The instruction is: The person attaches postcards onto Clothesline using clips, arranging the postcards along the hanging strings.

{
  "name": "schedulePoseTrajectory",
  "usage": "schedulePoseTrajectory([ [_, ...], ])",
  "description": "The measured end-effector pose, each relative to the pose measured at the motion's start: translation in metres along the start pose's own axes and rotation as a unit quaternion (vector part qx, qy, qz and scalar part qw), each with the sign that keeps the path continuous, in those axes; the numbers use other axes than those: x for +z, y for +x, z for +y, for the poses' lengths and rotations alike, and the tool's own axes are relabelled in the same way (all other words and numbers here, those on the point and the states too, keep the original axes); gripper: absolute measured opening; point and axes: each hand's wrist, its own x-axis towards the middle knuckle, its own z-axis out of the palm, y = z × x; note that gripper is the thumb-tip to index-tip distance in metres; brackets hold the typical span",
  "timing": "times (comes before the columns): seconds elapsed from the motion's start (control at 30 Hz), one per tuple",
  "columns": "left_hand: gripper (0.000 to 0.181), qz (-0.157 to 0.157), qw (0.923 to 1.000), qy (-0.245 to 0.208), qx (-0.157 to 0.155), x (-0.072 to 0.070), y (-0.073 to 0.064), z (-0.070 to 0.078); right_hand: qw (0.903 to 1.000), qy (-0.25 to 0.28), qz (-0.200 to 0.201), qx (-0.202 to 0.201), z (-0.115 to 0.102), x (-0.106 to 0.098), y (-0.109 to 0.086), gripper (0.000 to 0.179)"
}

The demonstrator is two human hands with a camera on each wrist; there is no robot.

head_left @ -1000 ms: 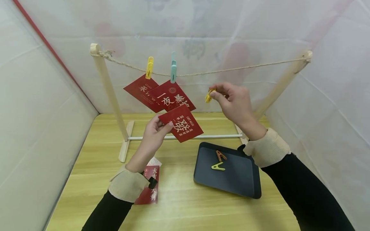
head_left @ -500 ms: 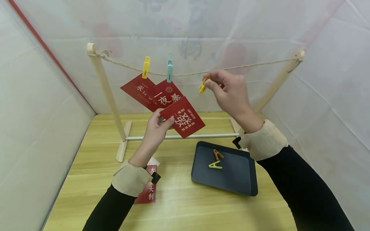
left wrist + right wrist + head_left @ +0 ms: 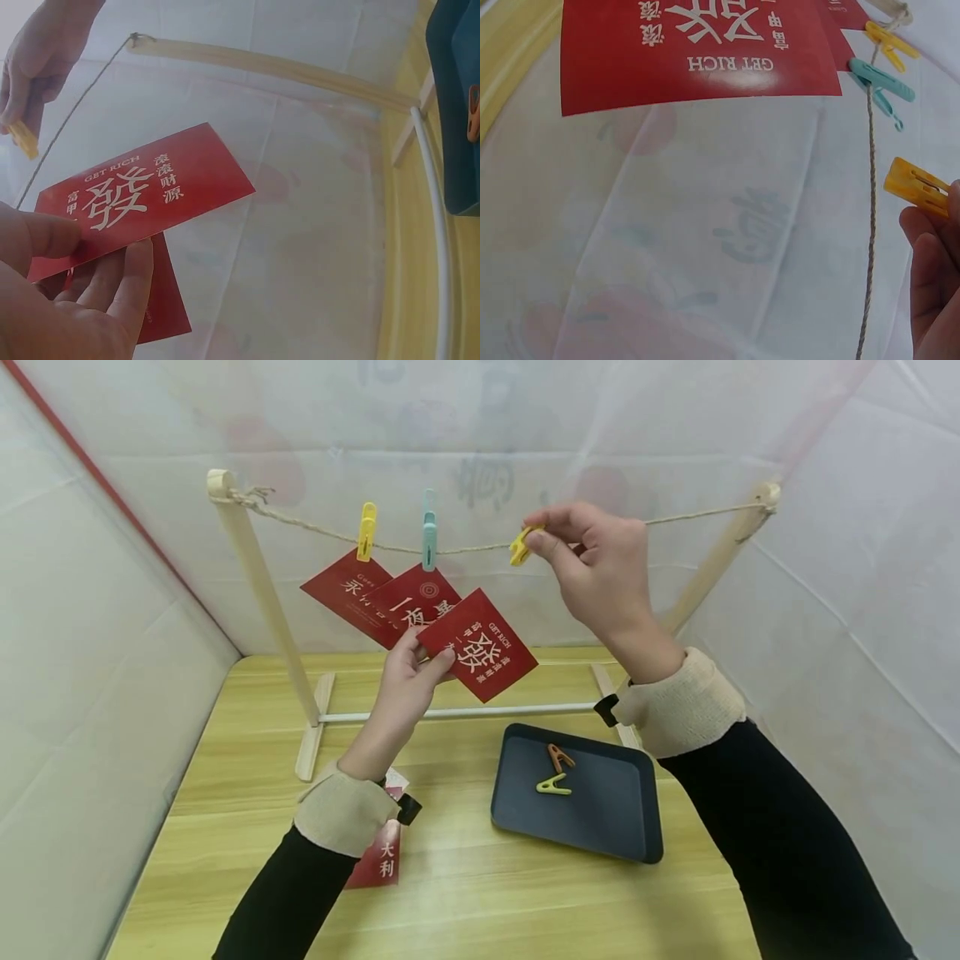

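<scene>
Only wrist views separate clip (image 3: pixel 916 186) from rope (image 3: pixel 871 210) (left fingers (image 3: pixel 133 281) pinch a card (image 3: pixel 142 191), right fingers (image 3: pixel 930 274) the clip).

Cord (image 3: pixel 472 550) runs between two posts (image 3: pixel 264 597). Two hung cards (image 3: pixel 341 587) are on its left half; a third card (image 3: pixel 487 647), in the left hand (image 3: pixel 408 677), is before the right-hand one. Tray (image 3: pixel 596 827), rightward on the table (image 3: pixel 465 918), contains two clips (image 3: pixel 553 787).
</scene>
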Motion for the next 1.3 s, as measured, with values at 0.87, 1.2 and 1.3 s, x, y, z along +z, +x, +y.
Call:
schedulePoseTrajectory([
  [0.87,0.032,0.016,0.9998,0.007,-0.006,0.009,0.007,0.005,0.9990,-0.009,-0.009,0.043,0.012,0.008,0.005,0.012],
  [1.2,0.030,0.001,0.9999,0.013,0.002,0.013,0.004,0.004,0.9995,-0.010,-0.018,0.026,0.009,0.009,-0.002,0.014],
  [1.3,0.029,0.006,0.9999,0.014,0.001,0.013,0.003,0.005,0.9993,-0.011,-0.021,0.027,0.007,0.010,-0.004,0.013],
])
